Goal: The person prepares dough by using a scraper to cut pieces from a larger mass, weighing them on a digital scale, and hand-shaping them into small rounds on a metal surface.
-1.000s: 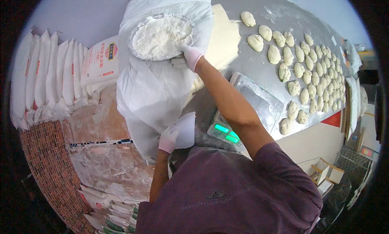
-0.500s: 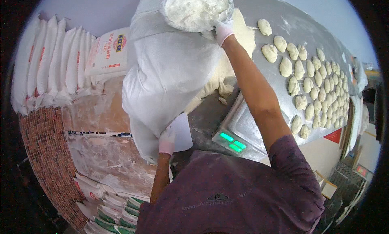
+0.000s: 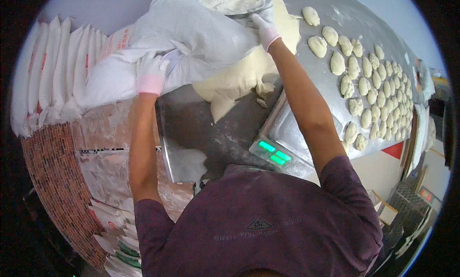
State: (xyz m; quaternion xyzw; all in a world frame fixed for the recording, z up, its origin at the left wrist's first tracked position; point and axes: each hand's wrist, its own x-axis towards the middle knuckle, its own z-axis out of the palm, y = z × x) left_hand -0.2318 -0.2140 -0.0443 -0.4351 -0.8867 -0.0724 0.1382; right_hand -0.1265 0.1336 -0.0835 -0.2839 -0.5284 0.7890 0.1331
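My left hand (image 3: 152, 71), in a white glove with a pink cuff, is closed on a white cloth (image 3: 191, 39), gathering its near edge. A pale flat scraper (image 3: 173, 61) shows beside these fingers, partly hidden by hand and cloth. Beneath the cloth a broad sheet of dough (image 3: 232, 87) lies partly uncovered, with a pointed flap towards me. My right hand (image 3: 267, 26), also gloved, has its fingers curled at the near right rim of a round bowl of flour (image 3: 235, 0). The bowl is cut off by the picture's top; the right fingertips are partly hidden.
A scale (image 3: 282, 147) with a green lit display stands at the metal table's (image 3: 206, 128) near edge. Many dough pieces (image 3: 364, 99) lie in rows on the right. White sacks (image 3: 57, 70) stand at the left, and more sacks (image 3: 127, 248) lie lower left.
My left hand has moved up and away from me, folding the cloth back off the near table and dough. The bowl and my right hand have shifted slightly farther away.
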